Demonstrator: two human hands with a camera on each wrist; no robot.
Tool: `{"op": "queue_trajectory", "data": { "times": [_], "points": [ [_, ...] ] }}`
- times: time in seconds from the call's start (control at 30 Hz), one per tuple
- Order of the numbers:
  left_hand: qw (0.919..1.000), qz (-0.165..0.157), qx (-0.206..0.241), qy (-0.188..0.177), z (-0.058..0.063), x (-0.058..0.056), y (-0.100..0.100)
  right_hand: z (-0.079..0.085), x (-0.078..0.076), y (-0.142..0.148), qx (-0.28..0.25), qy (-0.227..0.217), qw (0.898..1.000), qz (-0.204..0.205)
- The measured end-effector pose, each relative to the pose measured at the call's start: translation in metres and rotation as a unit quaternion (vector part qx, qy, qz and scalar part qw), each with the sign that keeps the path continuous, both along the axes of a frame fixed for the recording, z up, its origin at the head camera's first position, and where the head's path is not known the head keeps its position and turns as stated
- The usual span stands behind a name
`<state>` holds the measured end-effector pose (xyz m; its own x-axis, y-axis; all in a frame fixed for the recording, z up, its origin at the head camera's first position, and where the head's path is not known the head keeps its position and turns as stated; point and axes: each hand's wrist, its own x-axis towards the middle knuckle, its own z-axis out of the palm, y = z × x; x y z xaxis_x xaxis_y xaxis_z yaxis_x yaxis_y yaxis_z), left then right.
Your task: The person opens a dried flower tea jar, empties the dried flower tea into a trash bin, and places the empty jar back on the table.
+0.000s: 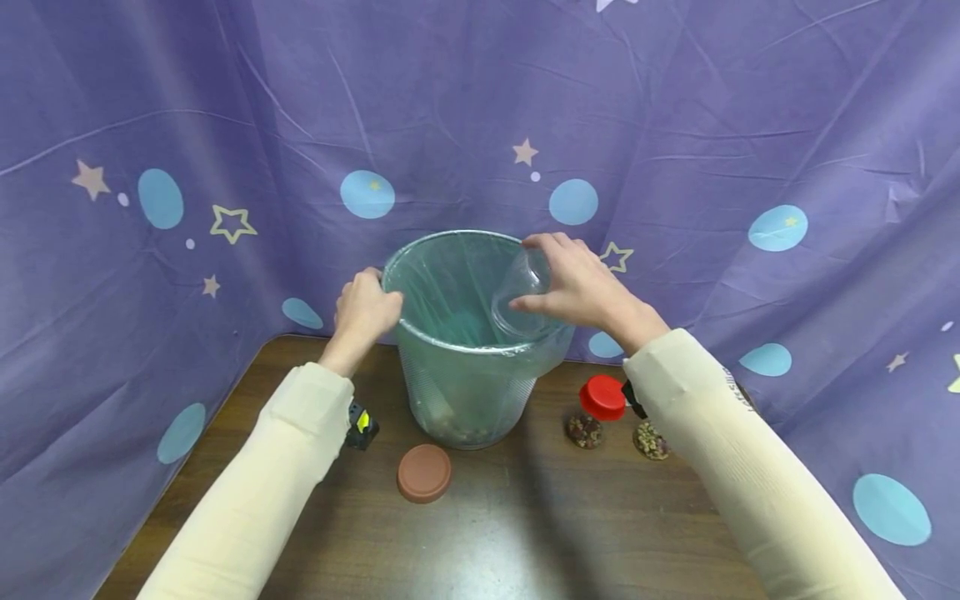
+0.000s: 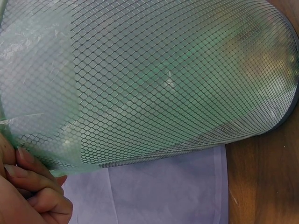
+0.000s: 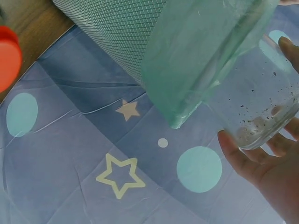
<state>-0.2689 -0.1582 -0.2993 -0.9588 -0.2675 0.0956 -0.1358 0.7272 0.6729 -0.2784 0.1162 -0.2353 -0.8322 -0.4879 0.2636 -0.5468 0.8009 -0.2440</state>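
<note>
A wire-mesh trash bin [image 1: 471, 392] lined with a pale green plastic bag [image 1: 442, 275] stands upright on the table. My left hand [image 1: 367, 307] grips the bin's left rim, its fingers [image 2: 35, 170] curled at the folded edge of the bag. At the right side of the opening, my right hand [image 1: 573, 283] holds a clear jar [image 1: 517, 300] by its sides, thumb opposite the fingers. The jar is tipped over the bin. In the right wrist view, small dark specks cling to the jar's inner wall.
A reddish-brown round lid [image 1: 423, 473] lies on the wooden table [image 1: 480, 533] in front of the bin. Right of the bin are a red lid [image 1: 602, 397] and two speckled brown patches [image 1: 585, 431], one partly behind the right sleeve. A purple curtain [image 1: 450, 125] hangs behind.
</note>
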Motion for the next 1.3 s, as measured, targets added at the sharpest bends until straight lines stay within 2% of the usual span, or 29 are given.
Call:
{"op": "queue_trajectory", "data": {
  "times": [0.33,0.5,0.77,0.87,1.07,1.3],
  "points": [
    [1.0,0.0,-0.001,-0.003,0.0008,0.001,-0.0013,0.003,-0.0019,0.0055,-0.045,0.003,0.999,-0.026],
    [1.0,0.002,-0.001,-0.004,0.0002,0.0019,-0.0021,0.0018,-0.0013,0.0049,-0.041,0.001,0.999,-0.036],
    [1.0,-0.001,0.001,-0.008,-0.0011,0.0026,-0.0033,0.0038,0.0017,0.0006,-0.02,0.006,0.996,-0.084],
    [1.0,-0.001,0.002,-0.008,-0.0006,0.0028,-0.0027,0.0068,0.0017,-0.0012,-0.01,0.014,0.998,-0.068],
    [1.0,-0.001,-0.001,-0.006,0.0012,0.0035,-0.0011,0.0095,0.0008,-0.0016,0.028,0.021,0.999,0.004],
    [1.0,-0.002,0.0,-0.002,0.0015,0.0028,-0.0001,0.0035,0.0043,-0.0026,0.07,0.051,0.991,0.098]
  ]
}}
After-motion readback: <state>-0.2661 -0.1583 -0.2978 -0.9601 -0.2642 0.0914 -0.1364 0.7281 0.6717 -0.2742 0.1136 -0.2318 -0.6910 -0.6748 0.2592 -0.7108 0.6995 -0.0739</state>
